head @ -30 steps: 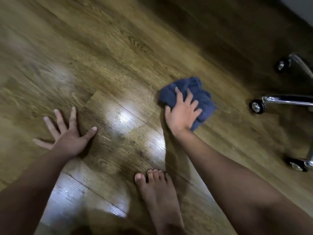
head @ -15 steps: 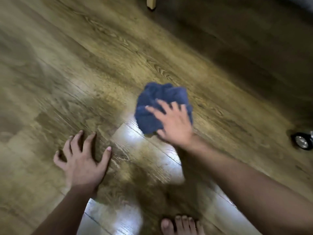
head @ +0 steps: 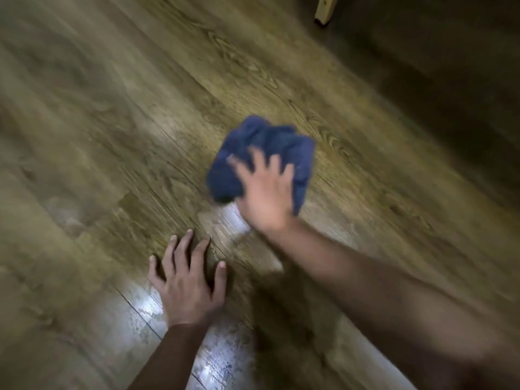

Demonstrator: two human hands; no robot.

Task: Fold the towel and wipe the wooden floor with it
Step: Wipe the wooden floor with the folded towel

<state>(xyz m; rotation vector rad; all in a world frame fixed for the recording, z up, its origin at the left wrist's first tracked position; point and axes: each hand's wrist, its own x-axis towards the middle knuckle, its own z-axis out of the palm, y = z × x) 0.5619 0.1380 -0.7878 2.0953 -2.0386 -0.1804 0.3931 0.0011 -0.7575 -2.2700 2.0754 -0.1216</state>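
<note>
Pressing down with spread fingers [head: 260,161], the right hand [head: 266,195] lies on a bunched blue towel [head: 261,144] on the wooden floor [head: 140,122], right of centre. Nearer and to the left, the left hand [head: 188,288] rests flat on the boards, fingers splayed. A pale wooden leg [head: 325,9] stands far right. The picture is blurred.

Two bare forearms reach into view from the near edge, with no sleeves, cuffs or gloves on them. The left hand [head: 188,288] is bare: no ring, watch or bracelet shows at its wrist, and short, pale fingernails can be seen on the fingers and thumb. The right hand [head: 267,197] is bare too, but motion blur smears it, so its nails and finer details cannot be made out.
</note>
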